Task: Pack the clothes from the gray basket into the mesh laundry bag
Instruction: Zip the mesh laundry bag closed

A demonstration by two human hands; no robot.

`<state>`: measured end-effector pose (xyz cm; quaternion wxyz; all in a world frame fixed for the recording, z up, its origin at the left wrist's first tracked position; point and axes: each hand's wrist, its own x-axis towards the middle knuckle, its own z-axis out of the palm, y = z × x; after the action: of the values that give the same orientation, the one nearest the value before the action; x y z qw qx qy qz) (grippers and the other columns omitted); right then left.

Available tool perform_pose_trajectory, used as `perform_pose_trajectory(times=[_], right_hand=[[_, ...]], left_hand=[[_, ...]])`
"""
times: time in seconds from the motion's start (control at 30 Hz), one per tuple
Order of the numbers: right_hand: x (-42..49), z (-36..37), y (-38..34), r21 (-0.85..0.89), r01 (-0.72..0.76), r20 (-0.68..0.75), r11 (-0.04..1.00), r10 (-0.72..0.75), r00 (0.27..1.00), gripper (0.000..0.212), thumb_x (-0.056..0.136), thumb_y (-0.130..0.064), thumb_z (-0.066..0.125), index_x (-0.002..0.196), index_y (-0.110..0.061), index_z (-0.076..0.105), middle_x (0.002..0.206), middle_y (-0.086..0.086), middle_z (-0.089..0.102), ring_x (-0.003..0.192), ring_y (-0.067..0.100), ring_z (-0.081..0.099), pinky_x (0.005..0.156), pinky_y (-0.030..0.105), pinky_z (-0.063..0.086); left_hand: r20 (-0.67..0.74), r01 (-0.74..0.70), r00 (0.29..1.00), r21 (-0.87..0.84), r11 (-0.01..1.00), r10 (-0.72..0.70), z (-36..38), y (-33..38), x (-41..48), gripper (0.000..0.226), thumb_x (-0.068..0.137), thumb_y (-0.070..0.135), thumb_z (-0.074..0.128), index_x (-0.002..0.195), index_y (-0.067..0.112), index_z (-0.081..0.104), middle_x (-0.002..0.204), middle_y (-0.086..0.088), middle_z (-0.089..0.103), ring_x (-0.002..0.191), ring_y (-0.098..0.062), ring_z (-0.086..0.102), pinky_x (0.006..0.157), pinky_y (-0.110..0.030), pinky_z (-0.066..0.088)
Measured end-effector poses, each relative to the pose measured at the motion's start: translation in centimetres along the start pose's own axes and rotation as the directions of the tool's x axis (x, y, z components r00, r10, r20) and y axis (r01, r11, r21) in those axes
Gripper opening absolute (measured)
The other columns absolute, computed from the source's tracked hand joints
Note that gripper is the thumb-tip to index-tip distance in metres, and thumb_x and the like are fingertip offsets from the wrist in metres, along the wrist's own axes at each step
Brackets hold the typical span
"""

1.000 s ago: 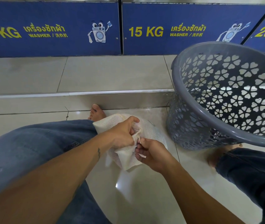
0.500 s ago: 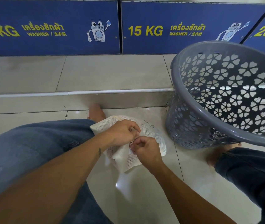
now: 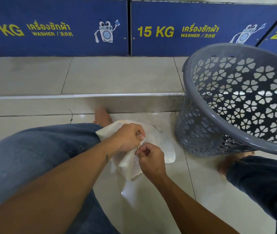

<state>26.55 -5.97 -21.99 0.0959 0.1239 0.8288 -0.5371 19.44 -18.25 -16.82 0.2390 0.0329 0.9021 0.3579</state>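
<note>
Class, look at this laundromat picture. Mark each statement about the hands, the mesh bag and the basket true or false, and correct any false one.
1. Both hands grip the mesh laundry bag. True.
2. The gray basket lies flat on its side. False: it is tilted.
3. The left hand holds a shirt. False: it pinches the bag.
4. The right hand is closed at the bag's edge. True.
5. The panels behind read 15 KG. True.
</note>
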Motion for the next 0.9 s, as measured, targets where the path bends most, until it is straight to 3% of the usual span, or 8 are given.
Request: perform_pose_trajectory(times=[0.13, 0.3, 0.43, 0.9], right_hand=[[-0.04, -0.13, -0.01, -0.044, 0.041, -0.015, 0.998, -0.041, 0.999, 0.015, 0.078, -0.010, 0.073, 0.067, -0.018, 0.066, 0.062, -0.003, 0.066, 0.062, 0.011, 0.059, 0.068, 0.035, 0.054], [0.14, -0.43, 0.07, -0.029, 0.069, -0.078, 0.997, -0.071, 0.994, 0.025, 0.075, -0.010, 0.077, 0.073, -0.022, 0.055, 0.062, -0.007, 0.059, 0.058, 0.010, 0.054, 0.064, 0.037, 0.053], [0.25, -0.34, -0.13, -0.099, 0.180, -0.049, 0.979, -0.186, 0.981, 0.020, 0.079, -0.011, 0.072, 0.082, -0.024, 0.056, 0.064, -0.007, 0.059, 0.063, 0.014, 0.057, 0.065, 0.041, 0.053], [0.56, -0.84, 0.52, -0.193, 0.379, 0.048, 0.905, -0.377, 0.925, 0.018, 0.082, -0.011, 0.063, 0.089, -0.026, 0.057, 0.064, -0.009, 0.064, 0.060, 0.015, 0.062, 0.060, 0.037, 0.053]], left_hand=[[-0.009, 0.009, 1.000, -0.032, 0.999, -0.009, -0.13, -0.27, -0.08, 0.009, 0.089, 0.019, 0.062, 0.088, 0.026, 0.069, 0.081, 0.013, 0.065, 0.078, -0.004, 0.060, 0.065, -0.020, 0.041], [-0.016, 0.031, 0.999, -0.088, 0.996, -0.033, -0.17, -0.29, 0.19, 0.008, 0.088, 0.020, 0.064, 0.087, 0.026, 0.070, 0.081, 0.011, 0.066, 0.080, -0.007, 0.060, 0.068, -0.022, 0.042], [-0.039, 0.040, 0.998, -0.129, 0.991, -0.045, -0.29, -0.49, 0.43, 0.009, 0.087, 0.019, 0.064, 0.086, 0.025, 0.071, 0.080, 0.008, 0.068, 0.081, -0.009, 0.062, 0.073, -0.025, 0.043], [-0.078, 0.055, 0.995, -0.158, 0.986, -0.068, -0.27, -0.38, 0.30, 0.011, 0.085, 0.014, 0.064, 0.083, 0.021, 0.072, 0.068, 0.006, 0.069, 0.064, -0.004, 0.059, 0.059, -0.021, 0.039]])
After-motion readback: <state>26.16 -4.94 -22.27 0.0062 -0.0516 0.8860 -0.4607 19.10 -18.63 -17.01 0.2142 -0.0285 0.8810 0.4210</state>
